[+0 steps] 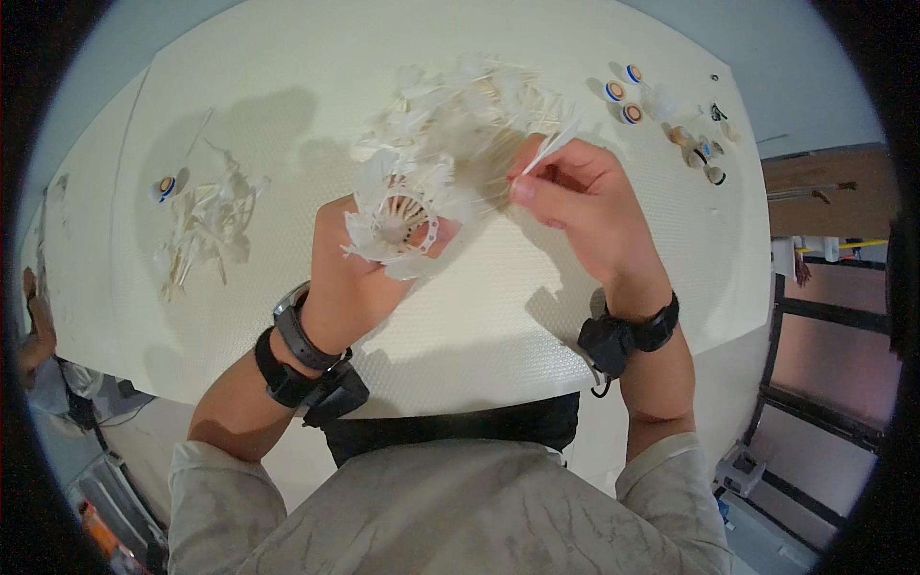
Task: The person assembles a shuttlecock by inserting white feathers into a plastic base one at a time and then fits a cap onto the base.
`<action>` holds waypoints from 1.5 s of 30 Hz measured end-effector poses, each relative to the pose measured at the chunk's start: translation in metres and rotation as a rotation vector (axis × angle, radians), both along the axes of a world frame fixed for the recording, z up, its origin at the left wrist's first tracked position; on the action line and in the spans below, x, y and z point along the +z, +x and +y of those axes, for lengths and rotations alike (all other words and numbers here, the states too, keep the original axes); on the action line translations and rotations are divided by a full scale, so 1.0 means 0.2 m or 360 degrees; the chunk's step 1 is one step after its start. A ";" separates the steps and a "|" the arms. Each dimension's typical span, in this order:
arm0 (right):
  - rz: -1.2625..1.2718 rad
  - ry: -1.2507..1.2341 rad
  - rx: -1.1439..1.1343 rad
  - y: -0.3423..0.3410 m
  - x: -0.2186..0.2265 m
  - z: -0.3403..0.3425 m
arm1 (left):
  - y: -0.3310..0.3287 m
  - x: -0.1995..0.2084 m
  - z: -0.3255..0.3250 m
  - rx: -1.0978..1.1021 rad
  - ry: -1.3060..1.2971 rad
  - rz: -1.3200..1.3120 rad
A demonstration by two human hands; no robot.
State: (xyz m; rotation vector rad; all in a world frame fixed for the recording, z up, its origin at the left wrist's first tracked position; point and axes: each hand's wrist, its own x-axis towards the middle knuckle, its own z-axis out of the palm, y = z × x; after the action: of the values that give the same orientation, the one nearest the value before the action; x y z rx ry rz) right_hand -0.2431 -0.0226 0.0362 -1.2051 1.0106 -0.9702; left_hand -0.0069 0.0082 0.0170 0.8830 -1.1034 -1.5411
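My left hand (347,273) is closed around a partly feathered shuttlecock (402,218). Its open end faces up, and a pale ring with small holes runs round the inside. White feathers line its far and left sides. To the right, my right hand (596,206) pinches a white feather (552,144) between thumb and fingers, quill pointing down toward the shuttlecock. The feather and the shuttlecock are apart. Just beyond both hands lies a loose heap of white feathers (465,96), partly blurred.
A smaller feather pile (211,225) lies left on the white textured table (470,350), beside a round cork base (166,186) with a blue band. Several similar cork bases (615,91) and small round parts (698,158) sit at the far right. Another person's arm (38,335) shows at the left rim.
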 end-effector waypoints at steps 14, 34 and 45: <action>-0.0157 0.0130 0.0285 0.09 0.00 0.06 | 0.01 -0.05 -0.01 -0.0005 -0.0630 -0.0718; 0.0221 -0.0527 -0.0158 0.06 0.02 0.06 | 0.04 -0.07 -0.02 0.0038 -0.0726 -0.0964; 0.0217 -0.0942 -0.0335 0.08 0.01 0.10 | 0.01 -0.07 -0.04 -0.0116 -0.0855 -0.0537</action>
State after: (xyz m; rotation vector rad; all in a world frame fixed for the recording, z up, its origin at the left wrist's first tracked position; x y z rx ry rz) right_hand -0.2266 -0.0022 0.0385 -1.6903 1.0019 -1.4310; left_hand -0.0048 0.0005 0.0030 0.7433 -1.7076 -1.0813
